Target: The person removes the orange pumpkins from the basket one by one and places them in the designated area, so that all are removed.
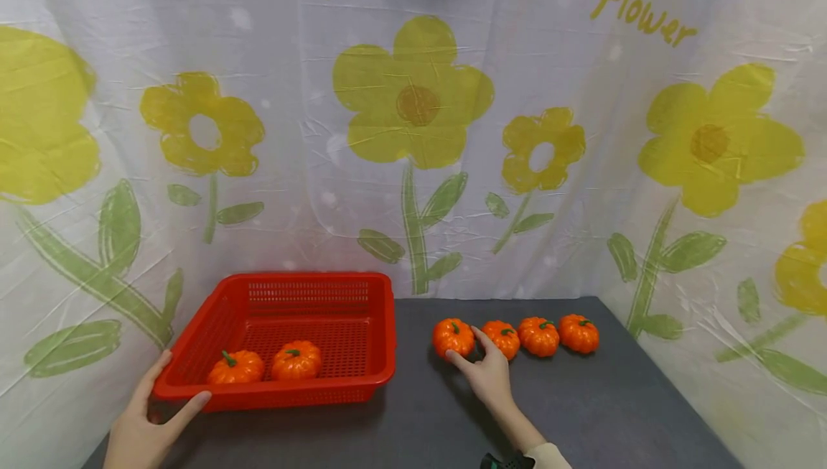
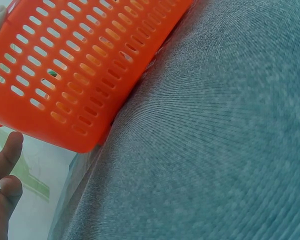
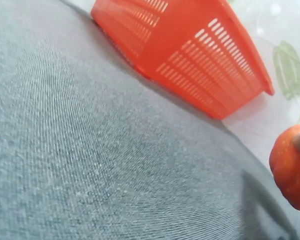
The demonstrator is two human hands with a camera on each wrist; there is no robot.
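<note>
A red plastic basket [image 1: 381, 375] with slotted walls sits on the left of the table, two small orange pumpkins [image 1: 236, 368] [image 1: 296, 360] inside near its front wall. My left hand [image 1: 145, 415] holds the basket's front left corner, thumb at the front rim and fingers at the left side. To the right of the basket, my right hand [image 1: 489, 377] grips another small orange pumpkin [image 1: 450, 337] between thumb and fingers. In the right wrist view this pumpkin [image 3: 292, 170] appears raised, with a shadow on the cloth below it.
A row of three more pumpkins [image 1: 501, 340] [image 1: 539, 337] [image 1: 578, 333] stands to the right of the held one. Dark grey cloth [image 1: 426, 419] covers the table. A white curtain [image 1: 297, 225] printed with yellow flowers hangs behind and along both sides.
</note>
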